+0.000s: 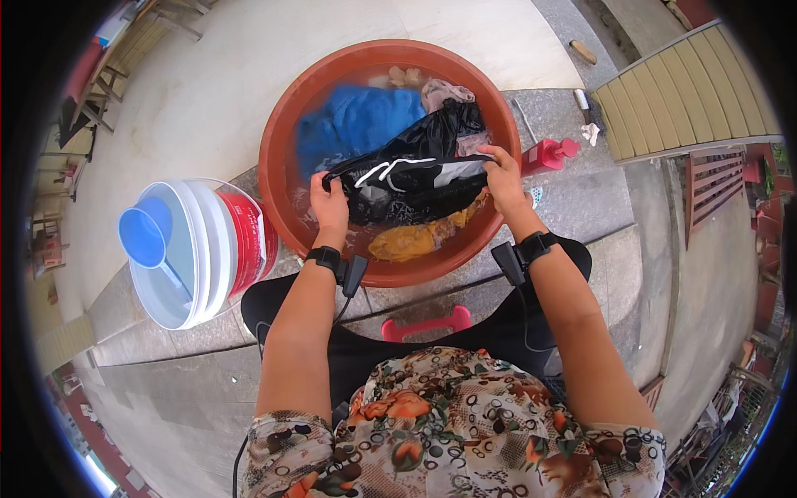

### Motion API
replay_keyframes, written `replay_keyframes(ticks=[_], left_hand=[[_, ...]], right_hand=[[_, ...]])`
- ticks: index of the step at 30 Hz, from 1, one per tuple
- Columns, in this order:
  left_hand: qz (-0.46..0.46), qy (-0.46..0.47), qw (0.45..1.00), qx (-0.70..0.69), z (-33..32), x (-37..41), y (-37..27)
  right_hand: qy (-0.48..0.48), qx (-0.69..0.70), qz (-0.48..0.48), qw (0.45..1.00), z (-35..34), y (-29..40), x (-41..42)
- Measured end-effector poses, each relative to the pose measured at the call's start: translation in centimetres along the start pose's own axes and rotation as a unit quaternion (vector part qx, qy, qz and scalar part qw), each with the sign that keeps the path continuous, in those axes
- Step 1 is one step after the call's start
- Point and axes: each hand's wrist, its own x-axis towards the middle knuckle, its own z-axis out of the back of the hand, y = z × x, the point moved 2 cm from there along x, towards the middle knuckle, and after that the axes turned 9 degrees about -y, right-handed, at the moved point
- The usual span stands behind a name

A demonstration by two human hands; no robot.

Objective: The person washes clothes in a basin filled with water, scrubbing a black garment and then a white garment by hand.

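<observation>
A black wet garment [398,196] with white drawstrings is stretched by its waistband between my hands. My left hand [330,205] grips the band at one end, and my right hand [503,177] pinches the other. Below them, a round terracotta-coloured plastic basin [274,155] holds cloudy water. In it lie a blue cloth [361,121] toward the far left, a pale pink cloth [447,93] at the far right and a small beige cloth [403,76] at the far edge. A mustard-yellow cloth [408,241] rests near the basin's close side.
Left of the basin stands a white paint bucket [205,249] of water with a blue dipper [143,233] in it. A red pump bottle [548,155] is at the right. Farther out lie brushes [583,52]. A pink plastic stool [429,324] shows between my legs.
</observation>
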Motion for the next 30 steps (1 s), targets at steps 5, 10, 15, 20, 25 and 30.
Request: replay_keyframes(ticks=[5, 10, 15, 20, 25, 30], left_hand=[[-0.15, -0.005, 0.981, -0.127, 1.2, -0.4, -5.9], [-0.033, 0.124, 0.97, -0.208, 4.0, -4.9, -14.7], [-0.027, 0.223, 0.966, -0.128, 6.7, -8.0, -19.2], [-0.023, 0.199, 0.977, 0.075, 5.9, -4.9, -14.4], [-0.217, 0.048, 0.889, 0.4, 3.7, -3.2, -4.6], [-0.319, 0.162, 0.797, 0.487, 2.5, -4.9, -1.9]], right_hand=[[0.058, 0.147, 0.096, 0.983, 0.1, 5.7, -2.8], [0.106, 0.208, 0.146, 0.961, 2.9, 14.1, -8.0], [0.107, 0.232, 0.171, 0.951, 5.0, 17.4, -10.6], [0.057, 0.125, 0.137, 0.981, 4.1, 11.3, -3.2], [-0.049, -0.347, 0.348, 0.87, 3.0, 0.8, 2.4], [0.106, -0.469, 0.361, 0.799, -1.1, -1.6, -0.7]])
